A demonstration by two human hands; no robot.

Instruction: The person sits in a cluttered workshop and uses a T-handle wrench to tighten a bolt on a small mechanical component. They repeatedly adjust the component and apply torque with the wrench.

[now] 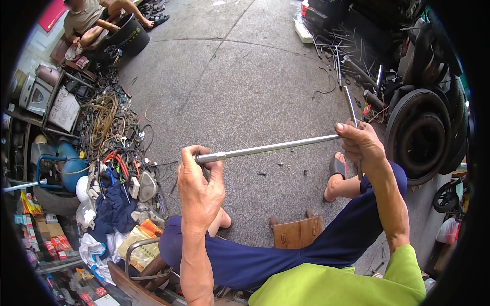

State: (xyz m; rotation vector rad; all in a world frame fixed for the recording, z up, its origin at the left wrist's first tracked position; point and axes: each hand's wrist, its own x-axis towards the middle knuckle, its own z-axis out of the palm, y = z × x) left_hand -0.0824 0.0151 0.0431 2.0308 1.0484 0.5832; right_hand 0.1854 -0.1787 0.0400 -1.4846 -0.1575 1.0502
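A long chrome T-handle socket wrench [280, 147] stretches between my two hands, tilted slightly up toward the right. My left hand [200, 196] pinches its socket end [212, 157] between thumb and fingers; something dark shows beside the socket there, too small to name. On the other side, my right hand [363, 145] is closed around the joint where the shaft meets the crossbar [350, 104]. The crossbar's upper end sticks out above that hand and its lower end below. The wrench hangs in the air over my lap, above a small wooden stool [297, 233] on the floor.
Coiled cables [99, 120] and tangled wires heap at the left, near a blue tank [71, 163]. Tyres [421, 130] stack at the right, with loose metal rods [337, 64] beyond. Another person [84, 25] sits at the far left by a black tub [131, 35].
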